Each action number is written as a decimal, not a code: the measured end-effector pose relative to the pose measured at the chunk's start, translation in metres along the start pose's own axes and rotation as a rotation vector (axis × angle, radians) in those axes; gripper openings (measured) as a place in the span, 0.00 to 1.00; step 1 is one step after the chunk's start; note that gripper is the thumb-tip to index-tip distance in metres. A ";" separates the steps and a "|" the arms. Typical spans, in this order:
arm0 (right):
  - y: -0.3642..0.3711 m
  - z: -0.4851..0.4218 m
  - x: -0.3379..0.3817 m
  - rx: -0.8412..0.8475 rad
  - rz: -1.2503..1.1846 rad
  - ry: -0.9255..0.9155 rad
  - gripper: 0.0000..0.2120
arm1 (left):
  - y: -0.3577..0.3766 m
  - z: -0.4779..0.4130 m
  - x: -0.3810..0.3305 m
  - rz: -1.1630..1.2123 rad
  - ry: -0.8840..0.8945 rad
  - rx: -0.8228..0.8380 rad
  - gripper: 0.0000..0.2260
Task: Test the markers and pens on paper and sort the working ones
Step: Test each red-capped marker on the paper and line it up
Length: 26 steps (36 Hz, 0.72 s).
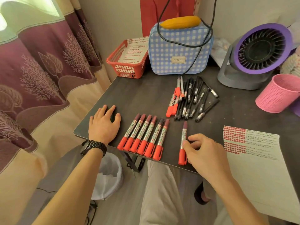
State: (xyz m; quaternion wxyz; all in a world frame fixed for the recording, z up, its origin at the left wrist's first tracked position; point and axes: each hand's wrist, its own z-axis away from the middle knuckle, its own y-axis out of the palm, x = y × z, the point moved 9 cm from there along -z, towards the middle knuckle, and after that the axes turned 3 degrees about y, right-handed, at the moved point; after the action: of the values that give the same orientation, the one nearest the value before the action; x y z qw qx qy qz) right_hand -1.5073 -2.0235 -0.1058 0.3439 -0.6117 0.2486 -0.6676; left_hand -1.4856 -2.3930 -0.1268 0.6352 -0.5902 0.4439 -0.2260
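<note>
Markers: six red-capped ones (142, 135) are laid in a row at the front edge of the table (142, 95); a seventh marker (183, 140) lies apart, to their right.
Right hand (206, 153): curled fingertips are set against the seventh marker's barrel; whether it is pinched cannot be told.
Left hand (103, 125): laid flat on the table, fingers spread, nothing held.
Hard to read: barrel print is blurred.
Paper (259, 168): rows of red and dark marks are seen at its top; its right side is cut off.
Pile (193, 99): black pens and some red markers are heaped behind the row.
Red basket (125, 62): marked sheets are held in it.
Pink cup (276, 95): its inside is hidden.
</note>
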 end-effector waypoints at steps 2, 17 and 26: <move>0.004 0.003 -0.002 0.011 -0.030 0.006 0.10 | 0.000 0.000 0.000 0.002 0.002 -0.005 0.25; 0.031 0.007 0.030 0.148 -0.121 -0.045 0.19 | -0.001 -0.001 0.001 -0.001 0.018 -0.023 0.25; 0.035 0.005 0.028 0.157 -0.209 -0.027 0.19 | -0.001 -0.002 0.000 -0.001 0.015 -0.018 0.25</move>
State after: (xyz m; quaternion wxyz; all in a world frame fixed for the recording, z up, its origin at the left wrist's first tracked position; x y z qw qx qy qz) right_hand -1.4975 -2.0668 -0.1140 0.3227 -0.6145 0.1259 -0.7088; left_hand -1.4865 -2.3944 -0.1259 0.6264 -0.5945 0.4503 -0.2267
